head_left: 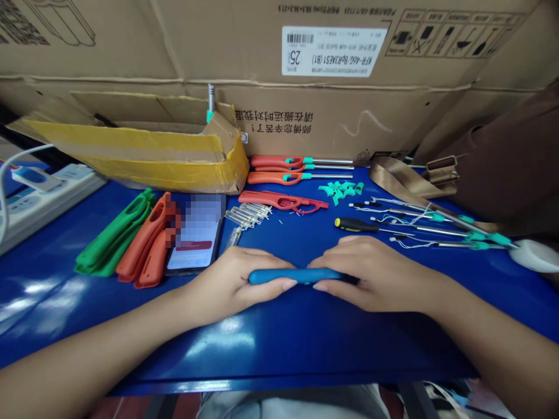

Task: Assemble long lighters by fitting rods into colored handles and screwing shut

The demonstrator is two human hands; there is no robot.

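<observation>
Both my hands grip one blue plastic lighter handle (pixel 293 275) lying low over the blue table (pixel 279 343). My left hand (pixel 238 279) is closed on its left end, thumb along the front. My right hand (pixel 371 273) is closed over its right end, hiding that part. Just beyond my hands lie an open red handle half (pixel 283 201), several clear tubes (pixel 247 215), and a black-and-yellow screwdriver (pixel 356 225).
Green (pixel 116 233) and orange (pixel 146 244) handle shells are stacked at the left beside a phone (pixel 196 238). Finished red lighters (pixel 301 169), teal triggers (pixel 343 191) and wired metal nozzles (pixel 437 230) lie further back. Cardboard boxes (pixel 144 148) wall the far edge; a power strip (pixel 39 192) is far left.
</observation>
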